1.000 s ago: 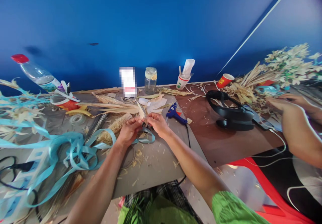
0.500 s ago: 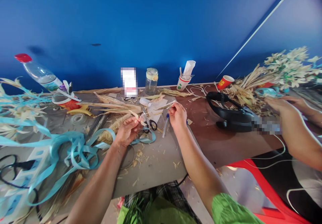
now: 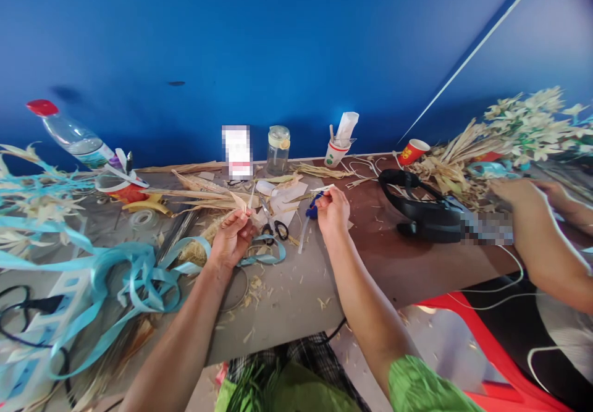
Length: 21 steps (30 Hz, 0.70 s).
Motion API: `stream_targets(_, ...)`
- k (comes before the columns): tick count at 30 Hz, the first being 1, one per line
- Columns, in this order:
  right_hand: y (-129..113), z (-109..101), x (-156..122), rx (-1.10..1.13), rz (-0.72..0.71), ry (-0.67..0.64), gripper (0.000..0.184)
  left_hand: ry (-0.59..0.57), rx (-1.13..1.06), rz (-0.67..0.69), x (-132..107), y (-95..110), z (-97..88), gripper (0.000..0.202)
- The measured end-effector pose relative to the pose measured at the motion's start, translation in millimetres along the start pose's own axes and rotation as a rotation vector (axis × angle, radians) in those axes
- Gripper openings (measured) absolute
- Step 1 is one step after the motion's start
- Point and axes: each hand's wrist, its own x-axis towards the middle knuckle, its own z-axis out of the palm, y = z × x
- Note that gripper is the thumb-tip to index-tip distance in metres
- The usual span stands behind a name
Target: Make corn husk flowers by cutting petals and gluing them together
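Observation:
My left hand (image 3: 234,236) is closed in a pinch on small pale corn husk pieces (image 3: 241,203) that point upward from the fingertips. To its right, my right hand (image 3: 334,211) pinches a thin pale husk strip (image 3: 321,189) sticking out to the left. Black-handled scissors (image 3: 280,230) lie on the table between the two hands. Just left of my right hand is a dark blue object (image 3: 312,210) with a clear tube (image 3: 303,239); its kind is partly hidden. Dry husks (image 3: 217,196) lie behind my left hand.
Light blue ribbon (image 3: 139,276) tangles at the left beside a power strip (image 3: 65,301). A glass jar (image 3: 278,149), a white cup (image 3: 336,151) and a red cup (image 3: 414,151) stand by the wall. A black headset (image 3: 417,214) lies right, near a co-worker's arms (image 3: 540,233).
My right hand has moved slightly right, away from the scissors, uncovering more of the blue object. My left hand has shifted slightly left, and the husk pieces in it stand more upright.

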Motion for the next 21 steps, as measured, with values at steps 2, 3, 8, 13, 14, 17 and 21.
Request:
stream_targets(2,8.2,4.8,-10.8,-0.053,0.067,-0.126,0.024,0.023,0.005,0.004,0.3,-0.4,1.2,0.017)
stream_targets(3,12.9,7.2,-17.0,-0.096,0.107,-0.204,0.024,0.029,0.012,0.000,0.3,-0.6,1.9,0.016)
stream_targets(8,29.2,13.6,-41.4,-0.312,0.102,-0.440,0.023,0.031,0.047,-0.023,-1.3,-1.3,5.4,0.016)
stream_targets(13,28.4,14.4,-46.8,-0.397,0.055,-0.485,0.018,0.057,0.061,-0.032,-1.8,-2.4,6.8,0.018)
stream_targets(14,27.6,14.5,-46.7,-0.402,0.045,-0.493,0.020,0.064,0.064,-0.031,-1.6,-2.5,6.8,0.018)
stream_targets(17,25.8,14.9,-46.6,-0.430,0.020,-0.503,0.023,0.092,0.090,0.000,-1.3,-2.6,7.3,0.019)
stream_targets(21,25.3,15.7,-47.9,-0.467,0.024,-0.511,0.020,0.083,0.131,0.016,-3.4,-3.2,11.0,0.019)
